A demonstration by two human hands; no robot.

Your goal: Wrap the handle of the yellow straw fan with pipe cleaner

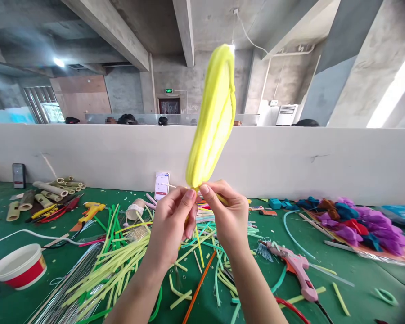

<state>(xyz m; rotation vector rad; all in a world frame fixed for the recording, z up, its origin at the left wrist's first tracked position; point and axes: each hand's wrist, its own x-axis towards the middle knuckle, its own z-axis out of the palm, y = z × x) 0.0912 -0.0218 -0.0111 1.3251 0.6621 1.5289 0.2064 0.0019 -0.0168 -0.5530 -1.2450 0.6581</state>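
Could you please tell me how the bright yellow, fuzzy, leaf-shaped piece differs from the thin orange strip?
The bright yellow, fuzzy, leaf-shaped piece is broad, while the thin orange strip is narrow. The yellow piece stands nearly upright, held at its base by the left hand and right hand; the orange strip lies on the green table. Both are longer than wide.

Beams [185, 29] run above a white partition [94, 153], with perhaps a window [393, 85] at right.
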